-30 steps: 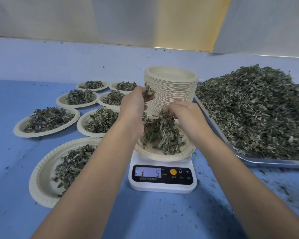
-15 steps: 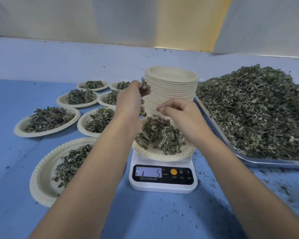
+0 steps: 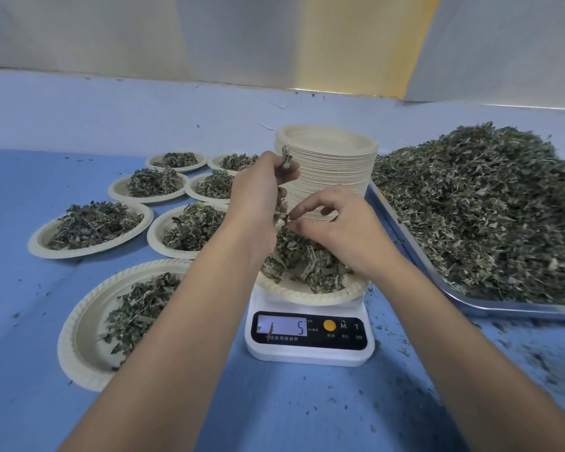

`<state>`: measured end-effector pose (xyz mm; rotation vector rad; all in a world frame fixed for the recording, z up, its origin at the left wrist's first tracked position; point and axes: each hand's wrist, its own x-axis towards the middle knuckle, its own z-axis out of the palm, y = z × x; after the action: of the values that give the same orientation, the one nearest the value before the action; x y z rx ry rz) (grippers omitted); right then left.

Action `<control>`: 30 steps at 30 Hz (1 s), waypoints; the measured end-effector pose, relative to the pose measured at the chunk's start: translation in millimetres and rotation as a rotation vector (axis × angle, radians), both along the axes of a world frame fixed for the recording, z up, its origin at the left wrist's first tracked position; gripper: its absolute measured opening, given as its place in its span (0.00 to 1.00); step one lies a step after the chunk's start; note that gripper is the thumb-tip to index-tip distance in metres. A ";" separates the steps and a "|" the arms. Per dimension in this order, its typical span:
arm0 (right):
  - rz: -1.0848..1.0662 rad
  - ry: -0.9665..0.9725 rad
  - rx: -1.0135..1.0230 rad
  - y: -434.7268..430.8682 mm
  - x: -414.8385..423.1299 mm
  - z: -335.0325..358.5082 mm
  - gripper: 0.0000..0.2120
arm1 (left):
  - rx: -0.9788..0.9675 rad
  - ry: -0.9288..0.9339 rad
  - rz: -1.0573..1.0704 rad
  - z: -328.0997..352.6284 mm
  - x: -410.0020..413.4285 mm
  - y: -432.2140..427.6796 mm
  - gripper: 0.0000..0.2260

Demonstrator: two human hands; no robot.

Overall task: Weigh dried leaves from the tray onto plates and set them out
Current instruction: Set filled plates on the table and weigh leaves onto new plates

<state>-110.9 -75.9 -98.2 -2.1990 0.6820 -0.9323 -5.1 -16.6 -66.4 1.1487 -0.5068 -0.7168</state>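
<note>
A white digital scale [image 3: 310,350] shows 5 on its display. On it sits a beige plate [image 3: 320,293] with a heap of dried leaves [image 3: 304,259]. My left hand [image 3: 258,194] hovers above the plate and grips a clump of leaves, with bits sticking out above and below the fist. My right hand [image 3: 336,223] is over the heap, its thumb and forefinger pinching at leaves hanging under my left hand. The metal tray [image 3: 470,301] at the right carries a big mound of dried leaves [image 3: 490,210].
A tall stack of empty plates [image 3: 333,168] stands behind the scale. Several filled plates lie to the left, the nearest one [image 3: 88,324] by my left forearm. Leaf crumbs are scattered on the blue tabletop [image 3: 20,370]. A pale wall rises behind.
My right hand lifted off the heap, then came back down and now pinches leaves under my left hand. My left hand stayed raised with its clump. The scale reading stays at 5.
</note>
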 end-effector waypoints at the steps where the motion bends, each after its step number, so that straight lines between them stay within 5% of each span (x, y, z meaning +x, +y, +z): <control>1: -0.007 -0.002 -0.004 0.1 0.3 -0.4 0.09 | -0.011 0.019 -0.007 0.2 -0.1 -0.1 0.13; 16: -0.020 0.050 -0.003 -3.9 -2.7 -1.1 0.09 | -0.019 0.075 0.055 -1.7 8.4 2.2 0.14; 23: -0.023 -0.045 0.028 -9.0 -4.2 -2.1 0.21 | -0.028 0.076 0.084 -2.2 11.4 1.8 0.14; 30: -0.016 -0.239 0.076 -5.4 -1.0 -0.1 0.11 | -0.023 0.057 -0.010 -5.9 2.1 -1.6 0.13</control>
<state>-111.9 -81.4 -98.3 -1.9776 0.6119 -1.1358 -3.0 -18.2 -72.3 1.1016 -0.4719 -0.7491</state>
